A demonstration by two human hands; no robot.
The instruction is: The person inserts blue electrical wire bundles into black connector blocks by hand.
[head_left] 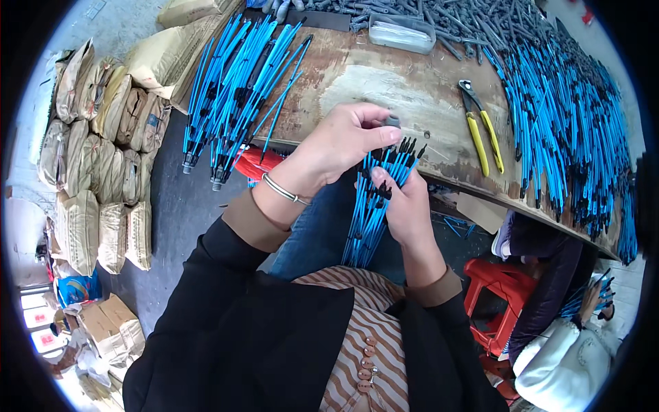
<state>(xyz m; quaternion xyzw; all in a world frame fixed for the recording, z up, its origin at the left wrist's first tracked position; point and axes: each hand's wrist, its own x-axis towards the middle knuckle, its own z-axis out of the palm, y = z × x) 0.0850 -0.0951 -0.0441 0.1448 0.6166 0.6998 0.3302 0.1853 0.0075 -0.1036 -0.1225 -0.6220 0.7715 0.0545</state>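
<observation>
My left hand (341,137), a metal bangle on its wrist, pinches a small dark grey plastic cap (392,121) between thumb and fingers. Just below it, my right hand (408,206) is wrapped round a bundle of thin blue rods (371,223) with black tips. The rods slant from my lap up toward the table edge, their tips fanned out under the grey cap. Whether the cap touches any tip I cannot tell. Pliers with yellow handles (485,134) lie on the wooden table (364,82) to the right of my hands.
Blue rods (237,82) overhang the table's left end, and a large pile (563,123) covers its right. Grey plastic parts (473,20) heap behind a clear tray (401,34). Stacked sacks (103,158) stand left. A red stool (494,302) and a co-worker's white sleeve (563,364) are lower right.
</observation>
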